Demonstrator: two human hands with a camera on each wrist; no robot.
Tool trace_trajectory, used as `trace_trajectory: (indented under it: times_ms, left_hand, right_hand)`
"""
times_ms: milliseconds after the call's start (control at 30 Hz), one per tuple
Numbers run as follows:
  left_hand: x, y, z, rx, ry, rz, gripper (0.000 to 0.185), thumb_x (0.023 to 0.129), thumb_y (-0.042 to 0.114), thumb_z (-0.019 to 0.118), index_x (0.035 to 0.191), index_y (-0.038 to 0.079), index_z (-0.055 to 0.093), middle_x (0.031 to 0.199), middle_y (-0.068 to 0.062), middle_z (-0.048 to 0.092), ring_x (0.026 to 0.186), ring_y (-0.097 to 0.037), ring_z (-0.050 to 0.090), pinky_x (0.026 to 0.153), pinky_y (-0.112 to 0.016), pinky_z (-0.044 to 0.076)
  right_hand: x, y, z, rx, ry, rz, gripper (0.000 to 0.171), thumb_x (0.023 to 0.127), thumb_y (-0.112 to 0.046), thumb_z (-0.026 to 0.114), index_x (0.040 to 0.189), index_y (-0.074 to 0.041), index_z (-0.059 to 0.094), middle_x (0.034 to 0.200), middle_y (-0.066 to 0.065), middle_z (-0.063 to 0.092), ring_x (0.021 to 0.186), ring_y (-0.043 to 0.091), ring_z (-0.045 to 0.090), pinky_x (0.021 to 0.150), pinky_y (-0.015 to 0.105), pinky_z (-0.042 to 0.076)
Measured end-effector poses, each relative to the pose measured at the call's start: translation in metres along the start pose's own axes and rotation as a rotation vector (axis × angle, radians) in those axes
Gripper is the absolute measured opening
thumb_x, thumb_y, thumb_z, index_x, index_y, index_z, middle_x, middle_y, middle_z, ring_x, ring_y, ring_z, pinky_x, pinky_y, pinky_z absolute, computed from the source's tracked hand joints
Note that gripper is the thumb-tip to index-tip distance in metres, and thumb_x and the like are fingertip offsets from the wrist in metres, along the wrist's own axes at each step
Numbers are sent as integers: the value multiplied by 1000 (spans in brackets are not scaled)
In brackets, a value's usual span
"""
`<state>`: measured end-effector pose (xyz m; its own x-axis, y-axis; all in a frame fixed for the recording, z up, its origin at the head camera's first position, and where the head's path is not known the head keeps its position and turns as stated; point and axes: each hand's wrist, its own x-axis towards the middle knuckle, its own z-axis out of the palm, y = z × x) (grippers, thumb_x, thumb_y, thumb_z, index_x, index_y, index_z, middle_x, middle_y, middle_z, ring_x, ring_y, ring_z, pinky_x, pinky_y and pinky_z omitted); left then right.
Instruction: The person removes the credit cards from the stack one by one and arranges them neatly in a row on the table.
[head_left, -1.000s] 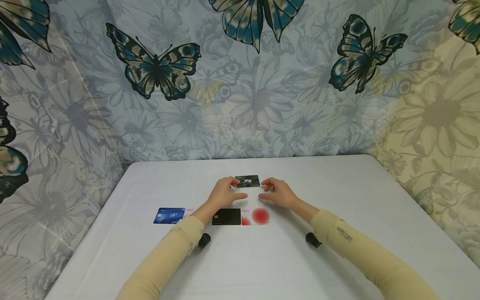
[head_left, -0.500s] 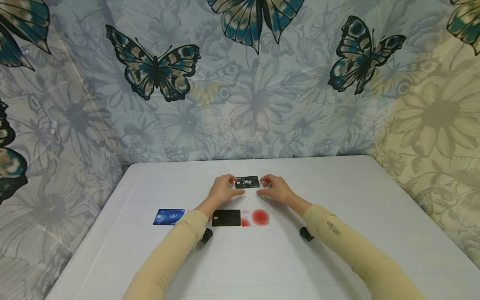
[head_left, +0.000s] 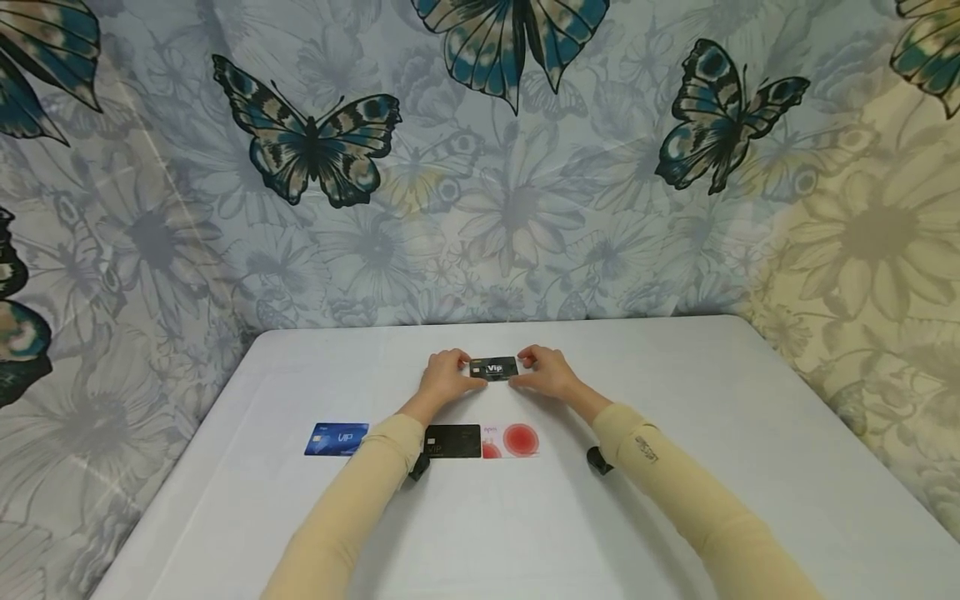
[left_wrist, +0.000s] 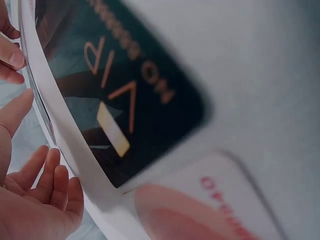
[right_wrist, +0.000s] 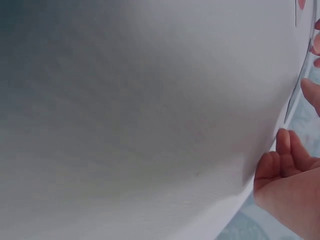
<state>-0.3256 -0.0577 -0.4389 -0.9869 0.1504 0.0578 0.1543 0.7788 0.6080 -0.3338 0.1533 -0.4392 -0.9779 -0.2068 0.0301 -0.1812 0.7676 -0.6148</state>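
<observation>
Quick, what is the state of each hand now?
Left hand: pinches the left end of the black Vip card.
Right hand: pinches the right end of the same card.

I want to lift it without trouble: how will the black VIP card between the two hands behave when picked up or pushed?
The flat black VIP card looks thin, so probably light and rather stiff. It lies flush on the smooth white table, so it would likely slide when pushed. The left hand and right hand meet its short ends, probably the easiest way to raise it.

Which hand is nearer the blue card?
Left. The left hand is up and to the right of the blue card; the right hand is farther right.
</observation>
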Motion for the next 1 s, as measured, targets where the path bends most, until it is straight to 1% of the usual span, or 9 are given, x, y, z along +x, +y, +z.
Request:
trace_trajectory:
  times_ms: [233, 467, 700, 867, 1000]
  left_hand:
    - [5, 0, 2, 29, -20, -34, 53, 80, 35, 81, 119, 4, 64, 105, -7, 61, 103, -28, 51, 91, -43, 42]
    - [6, 1, 2, 39, -30, -53, 53, 80, 35, 80, 121, 6, 64, 105, -6, 61, 103, -27, 52, 90, -43, 42]
    - [6, 0, 2, 27, -28, -61, 51, 80, 34, 80, 120, 7, 64, 105, -6, 61, 103, -28, 52, 92, -44, 41]
    - [7, 0, 2, 17, -20, -61, 50, 80, 34, 80, 119, 7, 64, 105, -6, 61, 102, -28, 52, 91, -45, 40]
    - [7, 0, 3, 12, -14, -68, 50, 81, 34, 80, 119, 7, 63, 104, -6, 61, 102, -28, 51, 91, -44, 40]
  right_hand:
    - [3, -2, -1, -15, -18, -20, 53, 81, -25, 78, 121, 3, 59, 99, 11, 60, 101, 32, 49, 93, 46, 39]
    - [7, -1, -1, -38, -31, -27, 52, 82, -25, 78, 121, 3, 59, 94, 10, 57, 95, 30, 47, 90, 45, 38]
    - [9, -1, 0, -15, -40, 7, 51, 81, -24, 79, 121, 1, 59, 93, 8, 56, 94, 28, 45, 87, 43, 37]
    - [8, -1, 1, 11, -38, 17, 50, 81, -23, 79, 121, 1, 59, 94, 8, 56, 93, 26, 46, 85, 41, 38]
    - [8, 0, 2, 36, -37, 46, 50, 82, -23, 79, 122, 0, 58, 96, 8, 56, 91, 25, 48, 85, 40, 40]
